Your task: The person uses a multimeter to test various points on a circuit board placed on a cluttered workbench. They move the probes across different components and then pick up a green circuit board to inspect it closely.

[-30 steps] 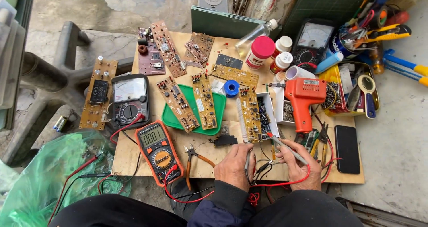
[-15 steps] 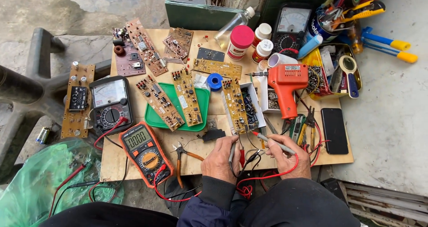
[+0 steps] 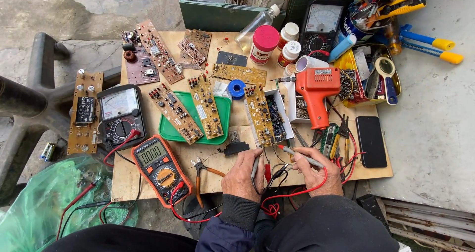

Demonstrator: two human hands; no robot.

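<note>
While both hands work at the near edge of the wooden board (image 3: 148,180), the left hand (image 3: 242,175) is closed around a black probe (image 3: 255,167) and the right hand (image 3: 316,172) pinches a red-tipped probe (image 3: 302,155). Both tips meet the near end of a yellow circuit board (image 3: 260,114), right of the green tray (image 3: 220,116). Testing looks underway; the orange meter (image 3: 161,164) sits left of the hands.

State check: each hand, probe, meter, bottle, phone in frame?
left hand: holds black probe
right hand: holds red probe, tip at circuit board
orange meter: display lit, leads plugged in
clear bottle: lying down, capped
phone: screen dark
</note>
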